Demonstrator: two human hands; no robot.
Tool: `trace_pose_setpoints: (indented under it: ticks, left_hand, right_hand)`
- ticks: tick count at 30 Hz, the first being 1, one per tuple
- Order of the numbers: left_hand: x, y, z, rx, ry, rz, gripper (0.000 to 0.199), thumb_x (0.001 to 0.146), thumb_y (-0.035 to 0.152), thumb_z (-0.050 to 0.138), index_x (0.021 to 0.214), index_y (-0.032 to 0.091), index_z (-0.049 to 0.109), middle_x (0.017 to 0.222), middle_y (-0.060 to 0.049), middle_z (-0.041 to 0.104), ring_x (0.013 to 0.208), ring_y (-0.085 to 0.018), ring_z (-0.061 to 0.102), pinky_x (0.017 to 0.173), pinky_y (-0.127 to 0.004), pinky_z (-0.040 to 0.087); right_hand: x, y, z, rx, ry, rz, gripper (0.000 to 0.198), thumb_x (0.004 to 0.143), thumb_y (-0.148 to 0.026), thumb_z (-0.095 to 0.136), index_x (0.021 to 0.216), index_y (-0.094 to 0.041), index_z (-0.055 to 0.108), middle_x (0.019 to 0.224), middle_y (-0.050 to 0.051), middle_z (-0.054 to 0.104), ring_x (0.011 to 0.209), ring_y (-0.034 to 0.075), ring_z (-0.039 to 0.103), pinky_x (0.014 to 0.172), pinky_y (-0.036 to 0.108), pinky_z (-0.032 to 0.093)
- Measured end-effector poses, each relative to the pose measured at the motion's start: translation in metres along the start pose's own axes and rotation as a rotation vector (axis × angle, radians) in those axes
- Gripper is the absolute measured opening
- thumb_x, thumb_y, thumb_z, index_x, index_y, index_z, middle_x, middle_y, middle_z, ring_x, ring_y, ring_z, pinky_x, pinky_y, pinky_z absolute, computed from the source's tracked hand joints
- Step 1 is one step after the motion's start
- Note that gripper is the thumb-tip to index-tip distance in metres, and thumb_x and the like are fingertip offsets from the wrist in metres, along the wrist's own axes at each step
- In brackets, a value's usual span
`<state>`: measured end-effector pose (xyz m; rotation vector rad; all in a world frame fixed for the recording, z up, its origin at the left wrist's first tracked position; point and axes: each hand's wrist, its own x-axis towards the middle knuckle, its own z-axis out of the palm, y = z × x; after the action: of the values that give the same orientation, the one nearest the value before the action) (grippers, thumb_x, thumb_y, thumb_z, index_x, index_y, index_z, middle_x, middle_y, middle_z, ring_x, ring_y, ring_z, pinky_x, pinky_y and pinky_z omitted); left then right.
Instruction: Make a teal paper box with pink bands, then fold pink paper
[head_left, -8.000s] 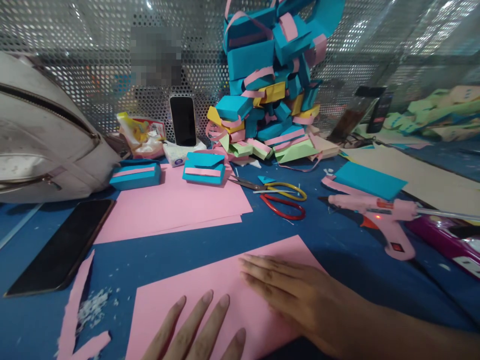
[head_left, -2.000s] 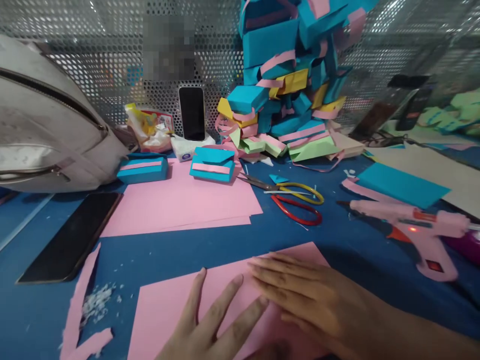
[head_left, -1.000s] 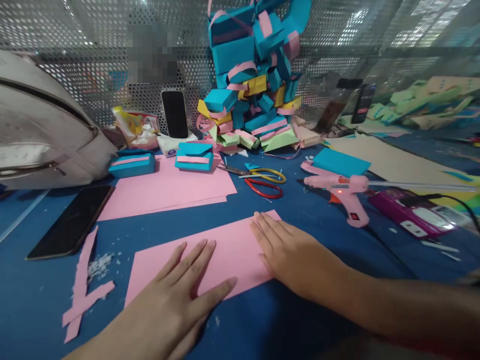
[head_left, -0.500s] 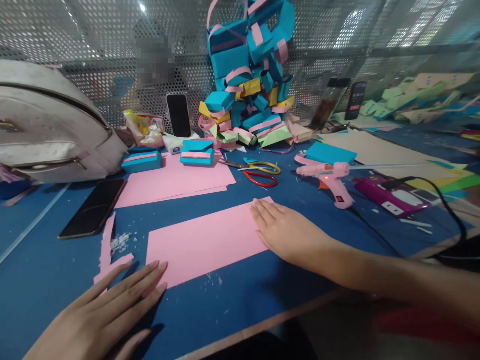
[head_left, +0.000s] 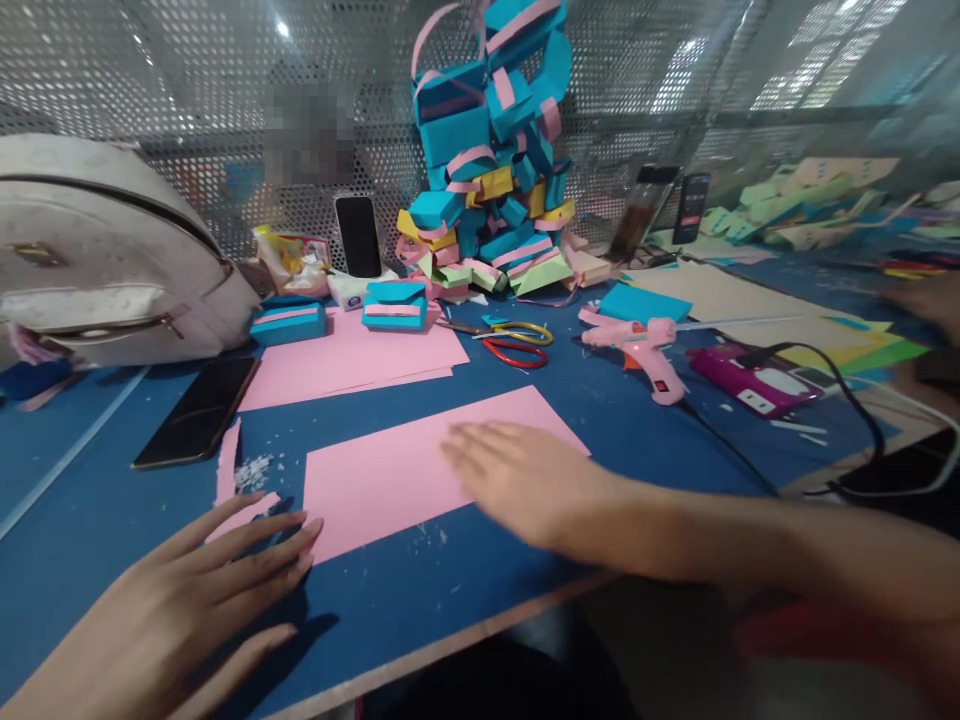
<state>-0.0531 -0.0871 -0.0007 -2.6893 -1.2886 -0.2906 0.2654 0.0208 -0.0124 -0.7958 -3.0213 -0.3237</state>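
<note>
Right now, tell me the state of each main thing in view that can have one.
Near sheet, lying flat.
Left hand, open, fingers spread.
Right hand, open, blurred.
Scissors, handles apart; blades unclear.
Glue gun, on its side, cord attached.
Standing phone, screen dark.
Flat phone, screen dark.
Far phone, upright, screen lit.
Power strip, black plug in.
Bottle, capped.
Bag, zip unclear.

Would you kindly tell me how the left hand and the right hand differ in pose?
The left hand has spread fingers; the right hand has its fingers closer together. The left hand is at the pink sheet's left end; the right hand is over the sheet's right half. Both are bare, backs up.
</note>
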Motion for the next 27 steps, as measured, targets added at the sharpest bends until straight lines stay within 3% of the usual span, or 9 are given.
trace_pose_setpoints:
  ticks: [3, 6, 10, 15, 20, 23, 27]
  left_hand:
    - [0.003, 0.001, -0.002, -0.003, 0.011, 0.011, 0.038, 0.094, 0.045, 0.048, 0.129, 0.039, 0.059, 0.125, 0.007, 0.069, 0.122, -0.019, 0.060, 0.121, -0.041, 0.024]
    - [0.004, -0.003, -0.006, 0.046, -0.042, 0.028, 0.040, 0.095, 0.048, 0.050, 0.133, 0.039, 0.056, 0.132, 0.008, 0.064, 0.126, -0.019, 0.057, 0.123, -0.040, 0.019]
    - [0.006, -0.006, -0.010, 0.094, -0.114, 0.101, 0.045, 0.092, 0.050, 0.056, 0.136, 0.041, 0.052, 0.134, 0.009, 0.062, 0.125, -0.021, 0.058, 0.121, -0.043, 0.024]
    - [0.012, -0.005, -0.013, 0.042, -0.051, 0.058, 0.030, 0.096, 0.041, 0.050, 0.123, 0.038, 0.063, 0.129, 0.012, 0.065, 0.120, -0.021, 0.062, 0.115, -0.052, 0.033]
    - [0.024, -0.013, -0.021, 0.200, -0.121, 0.306, 0.034, 0.090, 0.046, 0.058, 0.122, 0.036, 0.065, 0.126, 0.013, 0.067, 0.113, -0.017, 0.066, 0.111, -0.041, 0.041]
    - [0.031, -0.015, -0.028, 0.237, -0.144, 0.281, 0.032, 0.090, 0.047, 0.058, 0.119, 0.038, 0.066, 0.122, 0.014, 0.068, 0.110, -0.018, 0.068, 0.107, -0.042, 0.047]
    - [0.035, -0.010, -0.036, 0.156, -0.188, 0.298, 0.031, 0.090, 0.038, 0.061, 0.120, 0.042, 0.066, 0.120, 0.013, 0.070, 0.105, -0.015, 0.070, 0.104, -0.029, 0.049]
  right_hand:
    - [0.002, -0.029, -0.004, 0.158, 0.153, -0.246, 0.050, 0.104, -0.034, 0.034, 0.143, -0.005, 0.045, 0.146, 0.016, 0.048, 0.134, 0.026, 0.047, 0.111, 0.039, 0.040]
    - [-0.008, -0.037, -0.001, 0.250, 0.148, -0.288, 0.058, 0.103, -0.041, 0.039, 0.147, -0.003, 0.038, 0.152, 0.019, 0.040, 0.140, 0.026, 0.038, 0.114, 0.039, 0.035]
    - [-0.036, -0.017, 0.005, 0.321, 0.112, -0.225, 0.059, 0.104, -0.037, 0.039, 0.151, -0.003, 0.030, 0.156, 0.017, 0.033, 0.144, 0.025, 0.032, 0.117, 0.041, 0.031]
    - [-0.088, 0.010, 0.012, 0.228, 0.065, -0.001, 0.056, 0.101, -0.030, 0.044, 0.150, -0.004, 0.033, 0.153, 0.017, 0.038, 0.141, 0.025, 0.038, 0.114, 0.041, 0.038]
    - [-0.126, 0.023, 0.025, 0.026, 0.158, 0.121, 0.046, 0.103, -0.019, 0.033, 0.146, -0.003, 0.038, 0.148, 0.017, 0.046, 0.133, 0.025, 0.049, 0.107, 0.044, 0.046]
    - [-0.133, 0.027, 0.027, -0.037, 0.190, 0.159, 0.042, 0.103, -0.017, 0.033, 0.140, -0.006, 0.047, 0.141, 0.015, 0.054, 0.127, 0.024, 0.056, 0.106, 0.042, 0.048]
    - [-0.129, 0.031, 0.015, -0.056, 0.208, 0.256, 0.039, 0.102, -0.018, 0.034, 0.133, -0.005, 0.054, 0.125, 0.016, 0.066, 0.112, 0.025, 0.065, 0.101, 0.044, 0.051]
